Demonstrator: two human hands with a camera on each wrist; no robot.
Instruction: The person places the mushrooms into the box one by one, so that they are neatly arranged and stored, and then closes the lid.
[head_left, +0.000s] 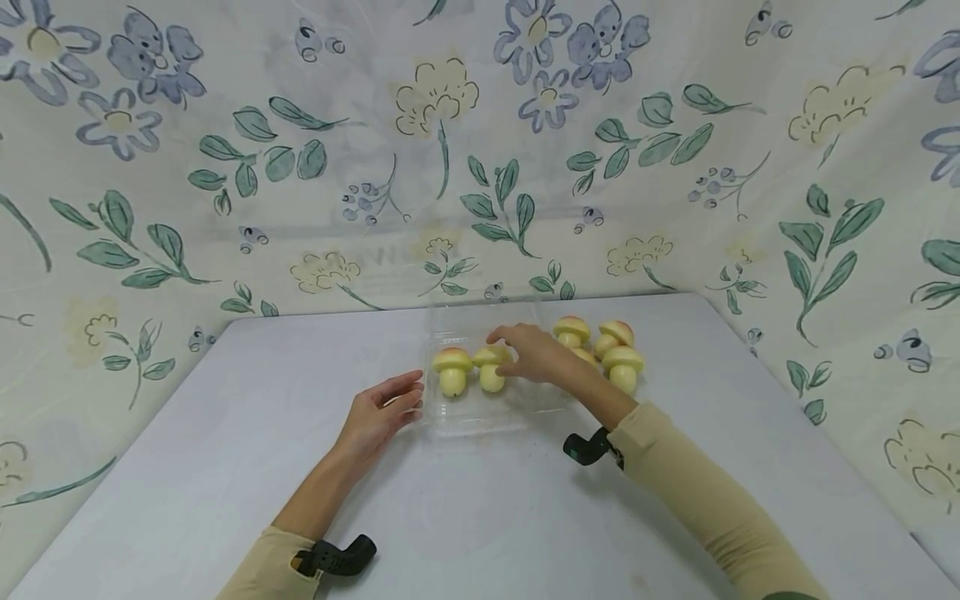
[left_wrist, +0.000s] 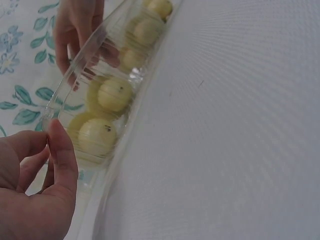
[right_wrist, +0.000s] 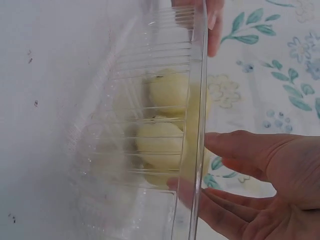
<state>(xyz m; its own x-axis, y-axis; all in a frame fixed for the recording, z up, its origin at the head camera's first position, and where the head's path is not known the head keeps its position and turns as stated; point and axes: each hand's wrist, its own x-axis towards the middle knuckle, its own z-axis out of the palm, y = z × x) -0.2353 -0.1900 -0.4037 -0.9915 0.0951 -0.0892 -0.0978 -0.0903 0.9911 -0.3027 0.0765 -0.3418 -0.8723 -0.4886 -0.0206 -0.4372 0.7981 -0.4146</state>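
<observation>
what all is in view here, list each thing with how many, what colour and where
clear container: 1, colourless, on the table, centre
mushroom-shaped pieces in the container: 2, yellow with reddish on the caps, side by side in its left part
loose mushroom-shaped pieces: 4 visible, yellow with some reddish, grouped at the container's right; one partly hidden by the right arm
table: 1, white, below everything
patterned cloth: white with green, blue and yellow plants, behind and beside the table
wrist devices: 2, black, one per wrist
sleeves: 2, beige, on both arms
left hand: 1, bare, at the container's left edge
right hand: 1, bare, at the second piece; grip unclear
</observation>
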